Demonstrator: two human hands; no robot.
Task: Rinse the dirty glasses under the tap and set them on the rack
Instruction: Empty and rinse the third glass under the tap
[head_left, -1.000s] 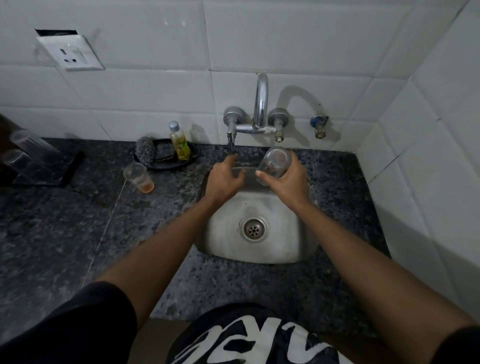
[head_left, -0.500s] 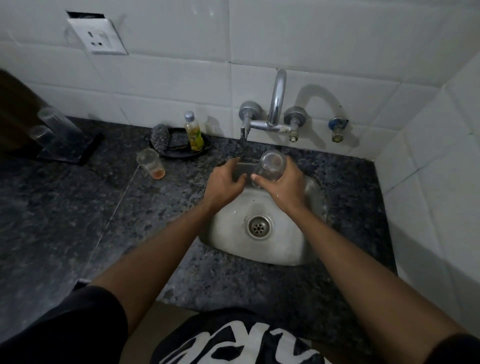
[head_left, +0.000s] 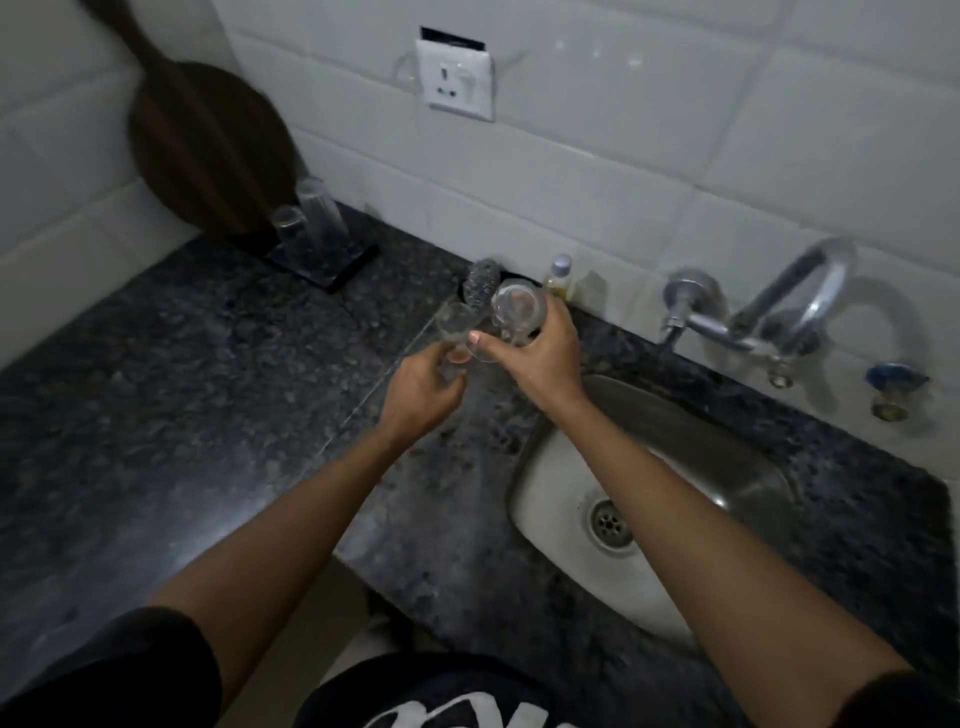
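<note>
My right hand (head_left: 540, 358) grips a clear rinsed glass (head_left: 517, 307), tilted with its mouth toward me, above the counter left of the sink (head_left: 737, 457). My left hand (head_left: 423, 387) closes around the small dirty glass (head_left: 453, 327) with orange liquid at its bottom, which stands on the counter. The two glasses are close together. The tap (head_left: 789, 306) is on the wall at the right. The dark rack (head_left: 324, 260) at the back left carries two upturned glasses (head_left: 306, 218).
A scrubber (head_left: 480, 283) and a small bottle of yellow liquid (head_left: 558, 275) sit on a dish behind the glasses. A round wooden board (head_left: 202, 145) leans on the wall behind the rack. A wall socket (head_left: 457, 83) is above. The speckled stone counter (head_left: 182, 389) extends left.
Both hands have left the sink and moved left over the counter. My right hand carried the rinsed glass along. My left hand has taken hold of the dirty glass. The view swung left.
</note>
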